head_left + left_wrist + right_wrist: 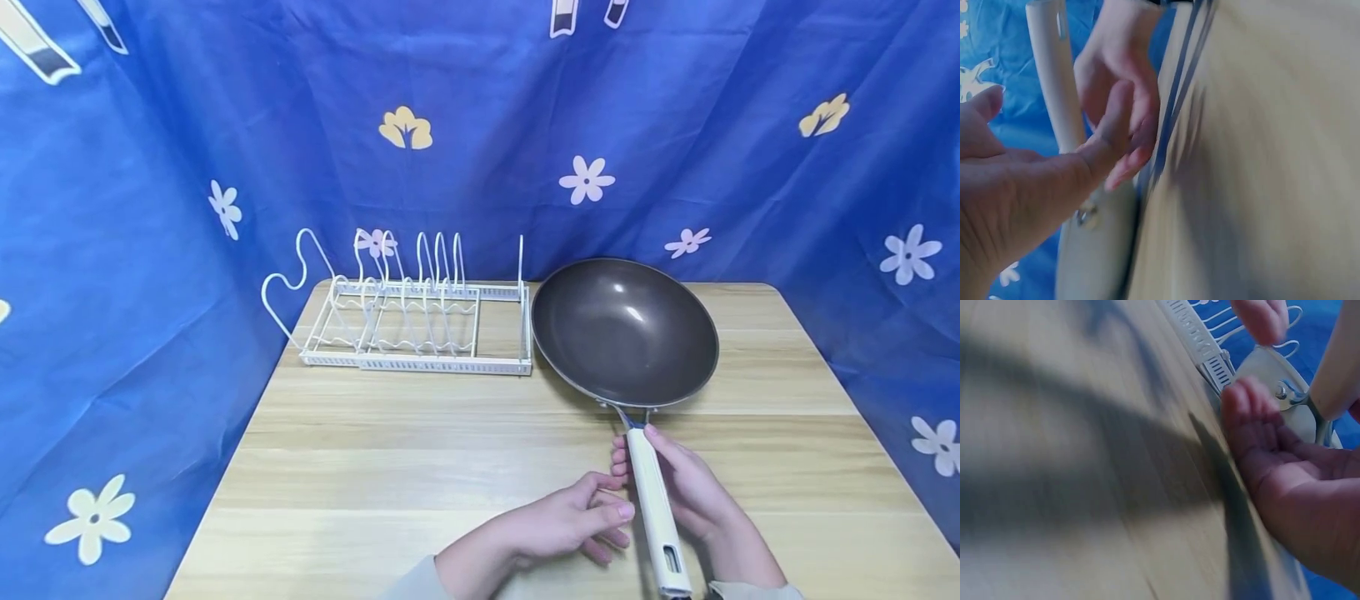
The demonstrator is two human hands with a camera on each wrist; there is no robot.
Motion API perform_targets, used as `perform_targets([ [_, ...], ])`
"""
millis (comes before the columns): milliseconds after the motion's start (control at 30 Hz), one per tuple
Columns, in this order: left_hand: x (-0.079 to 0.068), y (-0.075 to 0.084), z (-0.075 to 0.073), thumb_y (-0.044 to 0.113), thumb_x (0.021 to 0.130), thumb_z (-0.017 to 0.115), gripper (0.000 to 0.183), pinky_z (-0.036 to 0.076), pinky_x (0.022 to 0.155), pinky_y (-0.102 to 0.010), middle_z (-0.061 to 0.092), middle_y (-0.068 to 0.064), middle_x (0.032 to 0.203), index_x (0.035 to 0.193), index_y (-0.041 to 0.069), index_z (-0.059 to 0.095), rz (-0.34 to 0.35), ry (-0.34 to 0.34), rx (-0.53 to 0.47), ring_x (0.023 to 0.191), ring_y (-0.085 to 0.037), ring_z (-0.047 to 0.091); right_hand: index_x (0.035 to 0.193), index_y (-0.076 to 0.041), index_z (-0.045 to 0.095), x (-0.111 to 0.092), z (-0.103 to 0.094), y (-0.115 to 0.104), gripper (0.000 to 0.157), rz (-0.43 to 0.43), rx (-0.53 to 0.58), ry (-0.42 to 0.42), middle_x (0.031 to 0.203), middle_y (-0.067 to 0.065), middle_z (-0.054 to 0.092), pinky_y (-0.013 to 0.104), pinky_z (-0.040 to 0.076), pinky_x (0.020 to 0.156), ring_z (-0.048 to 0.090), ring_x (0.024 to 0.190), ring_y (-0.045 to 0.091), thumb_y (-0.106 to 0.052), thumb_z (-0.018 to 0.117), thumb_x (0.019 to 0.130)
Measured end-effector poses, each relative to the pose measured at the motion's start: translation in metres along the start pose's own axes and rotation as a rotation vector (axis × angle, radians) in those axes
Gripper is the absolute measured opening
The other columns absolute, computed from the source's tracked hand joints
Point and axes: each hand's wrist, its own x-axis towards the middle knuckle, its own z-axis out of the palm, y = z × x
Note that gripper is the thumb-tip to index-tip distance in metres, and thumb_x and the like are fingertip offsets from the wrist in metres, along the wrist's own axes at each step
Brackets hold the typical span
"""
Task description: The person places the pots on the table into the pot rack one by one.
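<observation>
A dark wok (626,333) with a pale outside stands on the table, its long cream handle (658,508) reaching toward me. Under and around that handle is my right hand (693,492), with the thumb along the right side and fingertips showing on the left. In the right wrist view its fingers (1254,419) lie loosely bent below the handle, not closed round it. My left hand (573,517) is just left of the handle, fingers relaxed and holding nothing. In the left wrist view its thumb (1100,140) covers part of the right hand.
Left of the wok, a white wire rack (442,364) with several upright dividers stands along the back of the wooden table (375,467). Its right end is close to the wok's rim. A blue flowered cloth (480,167) hangs behind and at both sides.
</observation>
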Motion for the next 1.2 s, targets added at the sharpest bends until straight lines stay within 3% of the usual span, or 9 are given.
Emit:
perform_targets([
  [100,0.006,0.000,0.007,0.033,0.114,0.054,0.058,0.062,0.106,-0.049,0.062,-0.015,0.143,0.158,0.001,0.033,-0.002,-0.037,-0.169,0.126,-0.029,0.070,0.142,-0.001,0.060,0.002,-0.001,0.003,0.055,-0.001,0.128,-0.055,0.132,0.006,0.070,0.032,0.058,0.110,0.070,0.122,0.019,-0.033,0.020,0.121],
  [200,0.011,-0.002,0.014,0.028,0.114,0.054,0.044,0.061,0.108,-0.048,0.066,-0.018,0.138,0.150,0.006,0.043,0.020,-0.058,-0.306,0.121,-0.023,0.070,0.141,-0.001,0.061,0.004,0.001,0.006,0.058,-0.005,0.200,-0.081,0.132,0.007,0.071,0.032,0.059,0.109,0.070,0.122,0.019,-0.032,0.018,0.121],
  [300,0.013,-0.005,0.019,0.024,0.112,0.057,0.033,0.061,0.107,-0.045,0.066,-0.025,0.144,0.141,0.009,0.050,0.032,-0.078,-0.393,0.117,-0.017,0.071,0.139,0.000,0.063,0.005,0.004,0.010,0.060,-0.010,0.239,-0.095,0.130,0.007,0.072,0.031,0.059,0.109,0.072,0.120,0.018,-0.032,0.016,0.121],
  [367,0.013,-0.007,0.021,0.020,0.111,0.058,0.032,0.060,0.106,-0.041,0.067,-0.022,0.146,0.140,0.008,0.052,0.030,-0.091,-0.430,0.115,-0.014,0.071,0.137,-0.001,0.065,0.005,0.006,0.011,0.061,-0.012,0.243,-0.089,0.127,0.007,0.074,0.030,0.059,0.108,0.073,0.117,0.017,-0.033,0.015,0.121],
  [467,0.015,-0.009,0.024,0.012,0.109,0.060,0.036,0.060,0.102,-0.035,0.072,-0.008,0.133,0.144,0.005,0.052,0.020,-0.095,-0.472,0.111,-0.010,0.069,0.135,-0.003,0.068,0.006,0.009,0.013,0.061,-0.012,0.255,-0.078,0.122,0.005,0.077,0.028,0.061,0.104,0.075,0.112,0.015,-0.033,0.017,0.121],
  [567,0.016,-0.010,0.026,0.006,0.108,0.060,0.038,0.059,0.099,-0.029,0.068,0.006,0.120,0.145,0.005,0.053,0.005,-0.101,-0.506,0.107,-0.007,0.067,0.133,-0.005,0.070,0.007,0.013,0.012,0.058,-0.013,0.252,-0.056,0.117,0.004,0.078,0.026,0.062,0.099,0.075,0.109,0.013,-0.031,0.019,0.121],
  [900,0.015,-0.010,0.021,-0.001,0.107,0.054,0.031,0.059,0.096,-0.026,0.065,0.007,0.119,0.132,0.016,0.055,0.013,-0.193,-0.586,0.105,-0.009,0.068,0.132,-0.009,0.072,0.005,0.030,-0.001,0.045,0.019,0.170,0.043,0.116,-0.002,0.077,0.022,0.060,0.097,0.072,0.108,0.009,-0.018,0.030,0.120],
  [1200,0.017,-0.011,0.008,-0.003,0.108,0.046,0.035,0.053,0.099,-0.026,0.058,0.009,0.109,0.130,0.024,0.049,-0.002,-0.289,-0.595,0.102,-0.009,0.061,0.120,-0.013,0.078,0.007,0.043,-0.005,0.042,0.039,0.159,0.128,0.109,-0.004,0.081,0.019,0.062,0.084,0.078,0.099,0.007,-0.017,0.036,0.119],
])
